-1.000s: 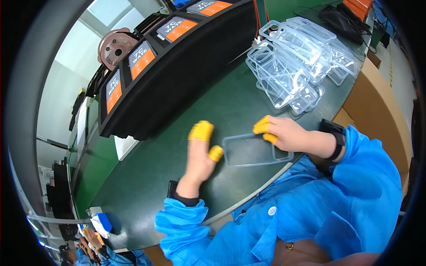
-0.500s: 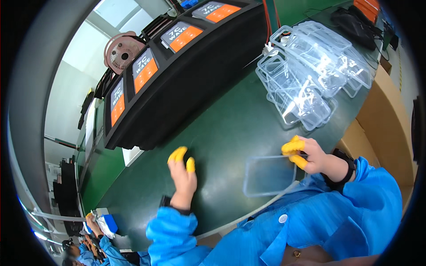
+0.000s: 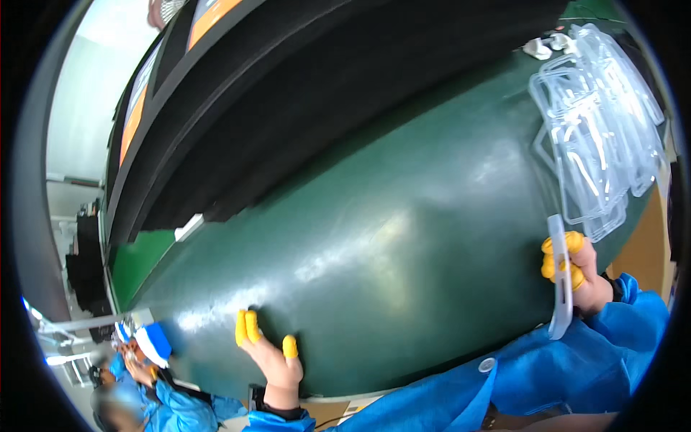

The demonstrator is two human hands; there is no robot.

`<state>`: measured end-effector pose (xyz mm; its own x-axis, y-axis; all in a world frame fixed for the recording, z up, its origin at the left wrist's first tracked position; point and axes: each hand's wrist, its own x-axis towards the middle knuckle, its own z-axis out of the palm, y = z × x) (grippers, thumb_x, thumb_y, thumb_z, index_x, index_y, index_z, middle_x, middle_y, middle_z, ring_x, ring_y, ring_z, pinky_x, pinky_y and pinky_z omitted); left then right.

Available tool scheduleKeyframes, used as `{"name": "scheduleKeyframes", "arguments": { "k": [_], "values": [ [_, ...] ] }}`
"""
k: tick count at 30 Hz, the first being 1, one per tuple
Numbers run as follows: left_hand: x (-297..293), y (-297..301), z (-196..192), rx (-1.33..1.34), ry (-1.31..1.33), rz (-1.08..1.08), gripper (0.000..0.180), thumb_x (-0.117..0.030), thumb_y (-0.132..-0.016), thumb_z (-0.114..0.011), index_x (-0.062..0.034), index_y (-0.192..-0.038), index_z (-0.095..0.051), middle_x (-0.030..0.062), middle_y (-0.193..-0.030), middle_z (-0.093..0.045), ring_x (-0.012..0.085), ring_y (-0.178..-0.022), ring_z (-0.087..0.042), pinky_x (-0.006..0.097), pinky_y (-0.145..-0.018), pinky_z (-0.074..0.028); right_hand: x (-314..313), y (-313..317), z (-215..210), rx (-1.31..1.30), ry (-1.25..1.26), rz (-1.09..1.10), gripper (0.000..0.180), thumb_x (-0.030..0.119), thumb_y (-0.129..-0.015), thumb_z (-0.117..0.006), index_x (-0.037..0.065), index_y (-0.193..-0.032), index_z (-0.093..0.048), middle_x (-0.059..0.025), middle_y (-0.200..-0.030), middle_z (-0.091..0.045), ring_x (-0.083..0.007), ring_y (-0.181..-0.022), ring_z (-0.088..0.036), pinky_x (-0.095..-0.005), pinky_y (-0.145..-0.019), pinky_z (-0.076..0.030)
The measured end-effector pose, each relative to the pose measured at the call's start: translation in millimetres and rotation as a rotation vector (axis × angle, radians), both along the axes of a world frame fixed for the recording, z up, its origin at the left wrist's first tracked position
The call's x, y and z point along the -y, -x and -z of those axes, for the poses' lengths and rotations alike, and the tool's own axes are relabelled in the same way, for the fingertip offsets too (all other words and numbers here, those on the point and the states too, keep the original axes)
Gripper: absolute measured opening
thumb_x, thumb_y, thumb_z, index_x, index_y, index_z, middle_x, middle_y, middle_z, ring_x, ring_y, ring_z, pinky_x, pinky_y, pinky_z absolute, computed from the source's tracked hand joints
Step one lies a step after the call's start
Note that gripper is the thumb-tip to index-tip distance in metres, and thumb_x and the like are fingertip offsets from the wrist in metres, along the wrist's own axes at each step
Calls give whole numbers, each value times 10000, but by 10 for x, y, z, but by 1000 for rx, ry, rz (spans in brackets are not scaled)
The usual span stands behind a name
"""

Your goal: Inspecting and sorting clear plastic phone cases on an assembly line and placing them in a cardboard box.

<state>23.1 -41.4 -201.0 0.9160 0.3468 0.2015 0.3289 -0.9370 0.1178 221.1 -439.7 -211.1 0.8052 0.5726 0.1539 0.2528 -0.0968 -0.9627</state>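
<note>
My right hand (image 3: 576, 270), with yellow finger cots, is closed on a clear phone case (image 3: 561, 288). The case stands nearly edge-on to the view, and cutouts show along its side. Just beyond that hand lies a heap of similar clear cases (image 3: 586, 144), overlapping on the green table (image 3: 410, 237). My left hand (image 3: 270, 358) hovers over the near left part of the table, its finger-cotted fingers and thumb apart, with nothing in it.
A long black rack (image 3: 309, 108) holding grey-and-orange boxes (image 3: 137, 119) runs along the far side. White pieces (image 3: 538, 49) lie by the heap. A cardboard box (image 3: 639, 237) sits at the right edge. Another person (image 3: 173, 403) in blue works at lower left, near a blue bin (image 3: 155, 342).
The view has swung, shifting the rack and the heap. My right hand has turned the phone case from face-on to edge-on and holds it closer to the heap. My left hand stays open.
</note>
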Motion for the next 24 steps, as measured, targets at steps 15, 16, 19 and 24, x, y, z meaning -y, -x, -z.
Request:
{"name": "scheduleKeyframes", "arguments": {
  "k": [15, 16, 19, 24],
  "values": [
    [598, -1071, 158, 308, 664, 434, 466, -276, -768, -558, 6, -1125, -454, 106, -885, -525, 201, -760, -507, 296, -711, -409, -264, 43, 21, 11, -48, 96, 425, -53, -700, -374, 13, -1115, -435, -81, -789, -557, -143, -664, -524, -258, -624, -434],
    [824, -1167, 132, 261, 1013, 391, 447, -304, -825, -493, 0, -1149, -444, 82, -900, -538, 153, -780, -504, 258, -705, -402, -271, 32, 17, -20, -53, 94, 409, -46, -727, -384, 20, -1129, -419, -68, -815, -543, -118, -672, -505, -238, -621, -418],
    [1349, -1468, -49, 115, 1509, 446, 474, -363, -878, -355, -13, -1194, -401, 72, -885, -573, 120, -741, -511, 214, -647, -382, -229, -7, 94, -103, -188, -15, 422, -30, -772, -428, 42, -1186, -387, -50, -871, -530, -95, -747, -487, -221, -679, -401],
    [1665, -1472, -419, 234, 1373, 384, 268, -199, -849, -465, -1, -1018, -529, 56, -783, -573, 116, -713, -535, 209, -593, -413, -185, 137, 2, -234, -335, -77, 354, 22, -812, -475, 43, -1160, -415, -49, -957, -526, -89, -828, -475, -223, -741, -390]
  ]
}}
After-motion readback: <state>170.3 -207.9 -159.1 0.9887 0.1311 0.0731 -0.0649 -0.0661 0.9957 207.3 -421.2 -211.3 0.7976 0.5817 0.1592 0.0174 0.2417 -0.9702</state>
